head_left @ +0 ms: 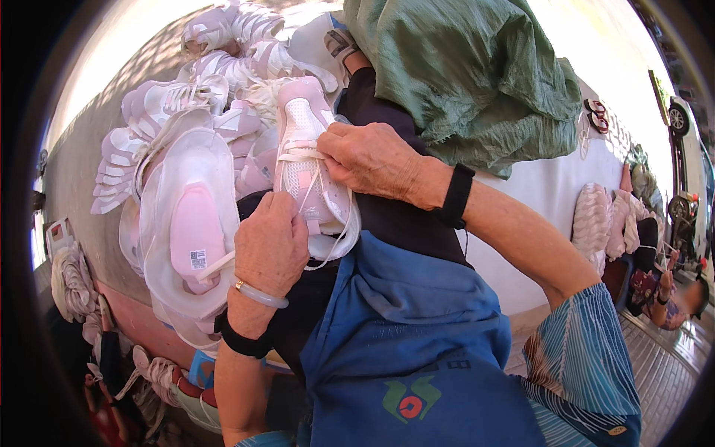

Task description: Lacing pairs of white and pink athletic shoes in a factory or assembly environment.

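A pale pink and white sneaker (304,112) rests on my lap, its toe pointing away from me. White shoelace (299,155) crosses its tongue, and a loose length hangs down by the heel. My right hand (376,160) is closed at the lacing on the shoe's right side, pinching the lace. On the near left side, my left hand (272,242) is closed too, with a lace strand trailing from beneath it; its fingertips are partly hidden. Just left of it lies a translucent whitish shoe-shaped piece (155,223) with a pink insole (197,231).
Many similar sneakers (171,104) are heaped at the far left. A green woven sack (462,82) lies far right of my leg. A blue apron (417,320) covers my lap. Another person (663,290) sits at the right edge near more shoes (592,223); sandals (597,115) lie beyond.
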The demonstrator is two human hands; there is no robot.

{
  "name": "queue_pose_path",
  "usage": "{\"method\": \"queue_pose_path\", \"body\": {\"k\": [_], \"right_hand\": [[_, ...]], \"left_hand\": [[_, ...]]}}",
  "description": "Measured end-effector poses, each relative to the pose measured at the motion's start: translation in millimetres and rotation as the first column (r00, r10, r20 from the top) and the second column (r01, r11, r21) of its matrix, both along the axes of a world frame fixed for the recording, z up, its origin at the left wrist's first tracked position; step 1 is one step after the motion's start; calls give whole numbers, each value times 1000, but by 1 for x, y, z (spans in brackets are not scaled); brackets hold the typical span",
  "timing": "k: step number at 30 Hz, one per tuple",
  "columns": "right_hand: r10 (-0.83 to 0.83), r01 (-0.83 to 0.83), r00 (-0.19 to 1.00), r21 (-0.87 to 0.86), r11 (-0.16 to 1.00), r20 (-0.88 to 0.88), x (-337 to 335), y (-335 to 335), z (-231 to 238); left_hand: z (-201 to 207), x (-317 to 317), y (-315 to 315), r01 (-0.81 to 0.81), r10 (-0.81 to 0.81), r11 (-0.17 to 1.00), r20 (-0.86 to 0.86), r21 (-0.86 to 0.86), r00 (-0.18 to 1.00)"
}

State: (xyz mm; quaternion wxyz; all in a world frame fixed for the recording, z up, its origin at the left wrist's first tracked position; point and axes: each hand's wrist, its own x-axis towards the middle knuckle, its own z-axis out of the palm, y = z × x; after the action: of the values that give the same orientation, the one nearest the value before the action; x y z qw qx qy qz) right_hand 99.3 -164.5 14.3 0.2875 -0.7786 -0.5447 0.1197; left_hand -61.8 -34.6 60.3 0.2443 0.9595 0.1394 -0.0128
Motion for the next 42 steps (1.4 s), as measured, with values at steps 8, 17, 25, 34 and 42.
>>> {"method": "queue_pose_path", "body": {"k": [8,17,25,34,42], "right_hand": [[31,-30,1000,-65,997,6,-7,5,2],[-127,121,991,-151,981,-31,-24,2,13],[-152,141,984,-113,984,-97,-26,-4,11],[-220,203,967,-129,971,-129,-21,0,2],[-177,179,981,16,984,-79,-34,-13,5]], "left_hand": [[7,-12,7,44,-41,999,-91,29,995],[-5,-19,5,-87,76,982,-77,-166,994],[6,-34,16,-159,98,935,-199,-316,975],[-27,-6,13,-213,244,968,305,-131,921],[-34,0,23,-108,108,994,-6,32,994]]}}
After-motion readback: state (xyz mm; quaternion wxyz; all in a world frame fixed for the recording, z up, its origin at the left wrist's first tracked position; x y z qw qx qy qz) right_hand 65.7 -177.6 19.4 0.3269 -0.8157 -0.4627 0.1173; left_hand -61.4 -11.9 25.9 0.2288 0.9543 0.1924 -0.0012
